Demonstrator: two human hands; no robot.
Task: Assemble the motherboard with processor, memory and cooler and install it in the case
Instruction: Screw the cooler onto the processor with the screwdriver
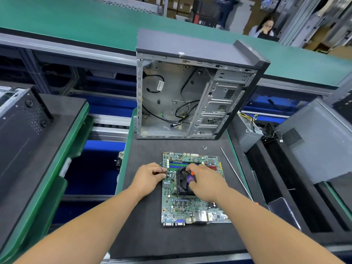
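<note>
Cooler-fitting step: the right hand (205, 182) is gripping the CPU cooler (184, 184) on the motherboard (182, 208) lying on the tabletop (144, 235), while the left hand (147, 178) is pinching its fan cable (163, 168) — likely seeking the header. The case (190, 92) is standing open behind.

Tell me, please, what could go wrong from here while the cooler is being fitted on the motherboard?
1. The left hand pinches the thin fan cable at the board edge; tugging may strain it.
2. The right hand rests on the cooler over the motherboard; uneven pressure might seat it crooked.
3. Loose screws lie beside the board and could roll away.
</note>
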